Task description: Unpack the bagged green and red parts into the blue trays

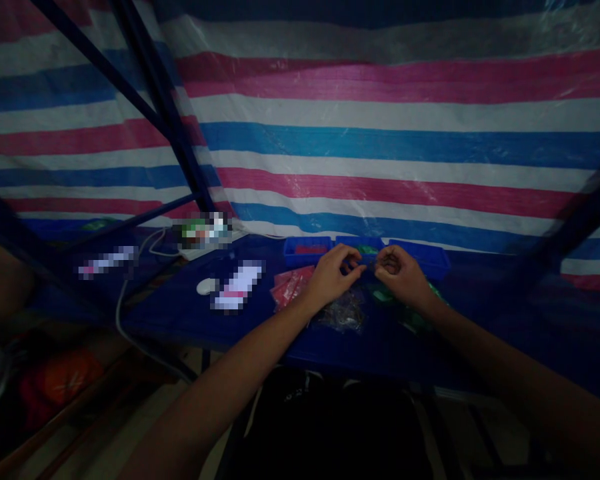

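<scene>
My left hand (335,273) is above the blue table with thumb and forefinger curled together at the tips. Whatever those tips pinch is too small and dark to name. Close beside it, my right hand (405,277) is closed, fingers bent in toward the thumb; its contents cannot be made out. Pinkish-red plastic packets (291,287) lie left of my left wrist. Below the hands is a clear plastic bag (347,313) of small, dull pieces. Green packets (415,321) lie partly hidden under my right forearm.
Behind the hands stand three blue trays: one with red contents (307,251), one with green (360,243), and another (430,261) at right. A pixelated phone-shaped object (239,287), a white disc (206,287) and a cable (123,300) lie left. Another person's arm (3,283) shows far left.
</scene>
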Available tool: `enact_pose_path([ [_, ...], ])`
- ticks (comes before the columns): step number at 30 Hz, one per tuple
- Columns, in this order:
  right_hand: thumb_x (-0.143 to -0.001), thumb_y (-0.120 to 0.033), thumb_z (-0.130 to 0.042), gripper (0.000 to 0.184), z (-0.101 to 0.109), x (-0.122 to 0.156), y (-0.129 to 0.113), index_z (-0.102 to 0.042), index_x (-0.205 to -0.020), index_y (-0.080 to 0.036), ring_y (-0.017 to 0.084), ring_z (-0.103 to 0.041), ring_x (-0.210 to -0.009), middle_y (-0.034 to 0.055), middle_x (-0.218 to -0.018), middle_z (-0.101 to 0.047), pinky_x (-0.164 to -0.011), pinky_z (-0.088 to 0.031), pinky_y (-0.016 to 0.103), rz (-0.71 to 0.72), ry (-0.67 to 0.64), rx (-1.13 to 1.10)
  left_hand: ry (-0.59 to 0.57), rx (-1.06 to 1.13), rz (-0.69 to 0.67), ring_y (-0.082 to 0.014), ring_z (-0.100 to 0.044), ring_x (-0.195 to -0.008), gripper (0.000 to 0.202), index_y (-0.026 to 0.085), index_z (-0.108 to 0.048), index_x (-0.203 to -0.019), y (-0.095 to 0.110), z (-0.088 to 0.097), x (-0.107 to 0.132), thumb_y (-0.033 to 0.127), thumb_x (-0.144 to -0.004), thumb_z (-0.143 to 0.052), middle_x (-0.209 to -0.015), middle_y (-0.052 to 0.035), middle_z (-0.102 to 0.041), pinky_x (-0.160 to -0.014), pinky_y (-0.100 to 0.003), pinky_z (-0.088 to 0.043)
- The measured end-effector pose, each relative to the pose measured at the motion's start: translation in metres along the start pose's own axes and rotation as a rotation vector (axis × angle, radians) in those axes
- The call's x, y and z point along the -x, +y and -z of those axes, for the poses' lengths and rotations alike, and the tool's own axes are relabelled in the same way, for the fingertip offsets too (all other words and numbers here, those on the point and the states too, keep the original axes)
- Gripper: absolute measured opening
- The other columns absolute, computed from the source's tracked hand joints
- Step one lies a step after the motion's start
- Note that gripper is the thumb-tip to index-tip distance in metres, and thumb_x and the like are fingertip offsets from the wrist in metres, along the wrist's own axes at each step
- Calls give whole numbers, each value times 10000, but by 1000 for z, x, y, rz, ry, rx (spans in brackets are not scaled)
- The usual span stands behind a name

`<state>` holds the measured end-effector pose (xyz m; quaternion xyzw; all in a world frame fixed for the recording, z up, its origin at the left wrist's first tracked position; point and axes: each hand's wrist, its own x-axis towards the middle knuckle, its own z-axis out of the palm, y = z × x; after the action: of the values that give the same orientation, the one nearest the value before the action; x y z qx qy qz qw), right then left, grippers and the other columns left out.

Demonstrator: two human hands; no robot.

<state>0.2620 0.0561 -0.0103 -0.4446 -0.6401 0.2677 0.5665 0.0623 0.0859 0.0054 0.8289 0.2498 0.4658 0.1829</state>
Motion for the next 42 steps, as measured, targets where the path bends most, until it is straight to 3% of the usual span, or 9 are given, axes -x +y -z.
enact_pose_path([
  [6,-803,-305,-742,226,1,3,-3,-612,-973,-230,200,-675,-905,39,-967,-661,-814,-570,333,7,-47,-89,-117,43,-24,-155,-678,-884,217,193,-675,-1113,0,0,2,265,-909,-668,-1110,-73,-690,-767,-292,-582],
  [10,-814,-401,-771,307,4,6,-12,-684,-1056,-233,235,-702,-995,68,-1057,-719,-911,-567,386,-35,-127,-159,-91,61,28,-157,-693,-877,239,193,-684,-1126,-1,2,1,265,-898,-680,-1131,-77,-705,-774,-300,-591],
  [15,-816,-449,-769,318,5,2,-12,-706,-1024,-218,216,-708,-848,69,-979,-726,-796,-592,369,-39,-47,-76,-37,-2,64,-183,-692,-888,178,180,-719,-1018,1,5,-3,298,-949,-605,-997,-76,-736,-796,-321,-572],
  [18,-783,-428,-802,363,7,-2,-4,-684,-1064,-231,226,-690,-940,69,-1033,-707,-787,-587,343,5,17,-56,-49,27,93,-168,-684,-828,158,166,-711,-992,1,3,-2,271,-925,-615,-961,-69,-732,-756,-301,-568],
  [21,-775,-416,-812,396,10,-4,2,-686,-1105,-238,238,-682,-1008,74,-1085,-713,-838,-577,354,2,-77,-65,-54,46,99,-150,-669,-782,132,163,-698,-976,1,0,0,233,-893,-623,-938,-53,-721,-734,-285,-561],
  [25,-793,-412,-794,321,9,-2,3,-713,-1039,-223,210,-695,-855,56,-945,-733,-784,-564,347,-49,-175,-38,-62,6,58,-140,-647,-756,88,164,-678,-929,3,1,0,197,-865,-628,-897,-35,-703,-710,-270,-538],
  [34,-828,-394,-730,223,7,1,-5,-624,-913,-218,171,-646,-784,9,-875,-656,-747,-533,314,-39,-204,-56,-144,-105,8,-149,-643,-737,155,192,-702,-989,4,5,-1,295,-942,-596,-861,-28,-714,-683,-273,-498],
  [38,-843,-347,-696,153,8,1,-6,-608,-907,-239,190,-640,-785,9,-868,-643,-734,-528,330,37,-182,37,-191,-95,68,-135,-631,-608,242,218,-705,-1097,5,6,1,356,-984,-542,-713,4,-699,-604,-252,-469],
  [42,-845,-274,-676,62,8,1,-12,-676,-905,-257,222,-631,-827,43,-930,-653,-768,-527,377,238,-125,278,-186,64,99,-148,-683,-725,247,205,-676,-1148,7,7,1,299,-988,-513,-875,-26,-745,-650,-251,-513],
])
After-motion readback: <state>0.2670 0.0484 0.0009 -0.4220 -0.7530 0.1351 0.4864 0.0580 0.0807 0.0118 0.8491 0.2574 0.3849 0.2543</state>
